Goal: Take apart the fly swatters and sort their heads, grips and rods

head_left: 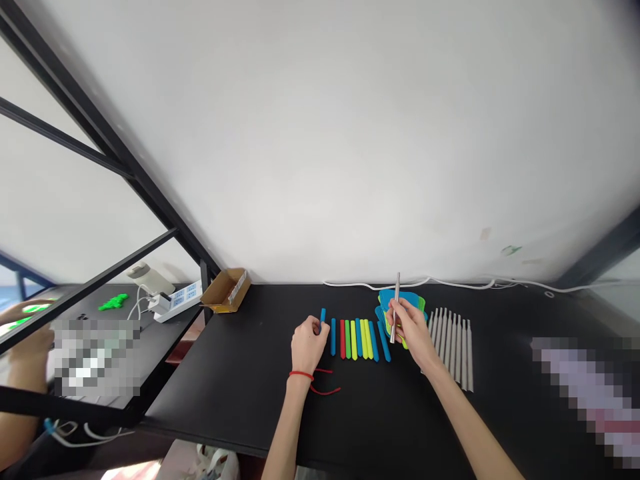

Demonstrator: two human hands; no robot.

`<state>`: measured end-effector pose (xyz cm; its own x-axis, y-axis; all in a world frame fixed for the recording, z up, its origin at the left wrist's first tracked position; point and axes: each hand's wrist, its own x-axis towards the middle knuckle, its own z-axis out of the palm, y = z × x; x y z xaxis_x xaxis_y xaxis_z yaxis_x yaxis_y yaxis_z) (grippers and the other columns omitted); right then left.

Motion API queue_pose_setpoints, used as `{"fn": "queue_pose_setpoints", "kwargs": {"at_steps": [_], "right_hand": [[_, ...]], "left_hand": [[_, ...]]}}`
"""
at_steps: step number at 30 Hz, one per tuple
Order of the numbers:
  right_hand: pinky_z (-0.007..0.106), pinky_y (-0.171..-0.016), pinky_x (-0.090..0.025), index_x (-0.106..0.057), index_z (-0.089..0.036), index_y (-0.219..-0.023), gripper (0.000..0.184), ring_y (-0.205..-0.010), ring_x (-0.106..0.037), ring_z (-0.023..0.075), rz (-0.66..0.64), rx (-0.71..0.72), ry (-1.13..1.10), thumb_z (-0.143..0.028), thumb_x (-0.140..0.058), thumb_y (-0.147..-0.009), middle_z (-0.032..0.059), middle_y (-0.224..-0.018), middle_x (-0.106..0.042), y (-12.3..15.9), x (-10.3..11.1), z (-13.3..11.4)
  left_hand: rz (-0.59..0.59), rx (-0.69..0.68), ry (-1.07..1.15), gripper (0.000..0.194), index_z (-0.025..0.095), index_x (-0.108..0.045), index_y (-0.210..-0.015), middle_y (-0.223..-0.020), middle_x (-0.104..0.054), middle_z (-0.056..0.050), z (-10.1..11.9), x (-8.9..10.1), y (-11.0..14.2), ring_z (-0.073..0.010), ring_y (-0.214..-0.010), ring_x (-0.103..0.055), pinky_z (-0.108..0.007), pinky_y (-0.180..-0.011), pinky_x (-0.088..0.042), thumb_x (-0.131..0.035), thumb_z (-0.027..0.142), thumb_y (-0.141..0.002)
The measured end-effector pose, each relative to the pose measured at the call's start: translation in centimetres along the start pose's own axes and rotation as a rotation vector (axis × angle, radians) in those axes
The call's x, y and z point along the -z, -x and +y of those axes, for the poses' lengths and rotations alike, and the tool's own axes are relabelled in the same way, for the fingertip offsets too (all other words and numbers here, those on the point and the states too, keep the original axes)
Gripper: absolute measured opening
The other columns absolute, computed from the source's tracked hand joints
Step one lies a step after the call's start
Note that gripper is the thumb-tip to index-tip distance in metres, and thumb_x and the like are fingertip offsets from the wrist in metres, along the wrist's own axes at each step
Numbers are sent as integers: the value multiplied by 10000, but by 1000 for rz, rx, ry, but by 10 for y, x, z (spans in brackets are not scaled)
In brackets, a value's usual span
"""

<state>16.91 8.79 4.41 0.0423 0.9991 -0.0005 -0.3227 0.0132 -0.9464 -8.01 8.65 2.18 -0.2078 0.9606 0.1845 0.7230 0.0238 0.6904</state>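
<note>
My left hand [309,343] is closed around a short blue plastic handle [323,313], its upper end showing above the fingers. A red cord is tied round that wrist, its loose ends lying on the table. In my right hand [411,328] a thin silver metal rod [397,288] stands nearly upright, gripped between the fingers. Between the hands lies a row of several handles: a red one [343,339], a green one [349,340], and yellow and blue ones. Flat blue, green and yellow mesh pieces [400,295] are stacked behind my right hand, partly hidden by it.
Several grey rods [453,347] lie side by side right of my right forearm. An open cardboard box [227,293] and a white power strip [180,300] sit left on the black table [220,380]. A white cable [465,285] follows the wall. Another person's arm [30,360] shows far left.
</note>
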Motion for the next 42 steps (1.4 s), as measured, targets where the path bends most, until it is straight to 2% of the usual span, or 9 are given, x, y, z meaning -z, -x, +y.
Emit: {"fn": "queue_pose_setpoints", "kwargs": {"at_steps": [3, 7, 11, 14, 18, 21, 24, 29, 42], "right_hand": [[207, -337, -360, -564, -198, -779, 401, -413, -316, 47, 12, -9, -59, -570, -674, -881, -25, -714, -541, 0, 1, 0], [216, -354, -394, -576, -207, -765, 367, -445, -352, 75, 20, -28, -144, -530, -717, -867, -55, -628, -405, -1, 5, 2], [241, -439, -463, -638, -203, -798, 326, -496, -450, 100, 12, -32, -171, -508, -736, -861, -38, -627, -448, -2, 9, 1], [254, -483, -473, -662, -199, -800, 330, -530, -505, 118, 6, -26, -178, -513, -752, -842, -17, -637, -513, -3, 9, -1], [257, -467, -447, -693, -188, -822, 341, -525, -537, 135, 2, 31, -154, -522, -757, -833, -2, -620, -557, -3, 8, -3], [251, -441, -427, -707, -182, -835, 337, -474, -497, 120, 11, 74, -151, -515, -753, -841, -18, -570, -526, -3, 7, -3], [247, -435, -423, -720, -180, -865, 330, -472, -498, 111, 5, 92, -154, -510, -737, -860, -11, -601, -548, -3, 6, -3], [252, -443, -433, -732, -183, -935, 300, -500, -538, 114, -7, 124, -119, -478, -716, -888, 27, -728, -632, -2, 5, -2], [256, -437, -465, -707, -191, -924, 303, -517, -583, 136, -10, 151, -47, -492, -702, -892, 38, -731, -657, -3, 2, 1]], "left_hand": [[-70, -74, 305, 244, 202, -497, -713, -625, -455, 27, 17, 0, -13, -119, -559, -417, -242, -570, -289, -448, 314, -924], [-326, -42, 765, 367, 202, -407, -720, -620, -284, 62, 39, -12, -19, -83, -512, -212, -223, -492, -198, -381, 444, -994], [-461, -45, 929, 407, 187, -495, -812, -618, -248, 77, 43, -22, -13, -73, -506, -150, -222, -458, -142, -438, 547, -993], [-528, -88, 975, 373, 171, -581, -903, -601, -295, 76, 38, -23, -8, -66, -487, -163, -227, -450, -148, -486, 521, -990], [-614, -108, 951, 361, 120, -663, -885, -556, -277, 80, 35, -24, -5, -56, -492, -175, -232, -466, -141, -609, 473, -940], [-624, -109, 991, 304, 128, -669, -968, -511, -319, 87, 36, -26, -3, -49, -468, -185, -229, -466, -132, -657, 428, -919], [-651, -106, 1057, 259, 142, -639, -938, -489, -347, 88, 38, -27, -2, -45, -449, -181, -228, -460, -116, -647, 402, -930], [-654, -94, 1090, 238, 144, -624, -904, -503, -322, 88, 38, -27, -1, -45, -460, -191, -226, -466, -119, -640, 380, -934], [-639, -97, 1049, 237, 157, -615, -915, -525, -276, 96, 39, -24, -2, -55, -474, -180, -225, -467, -137, -645, 392, -925]]}}
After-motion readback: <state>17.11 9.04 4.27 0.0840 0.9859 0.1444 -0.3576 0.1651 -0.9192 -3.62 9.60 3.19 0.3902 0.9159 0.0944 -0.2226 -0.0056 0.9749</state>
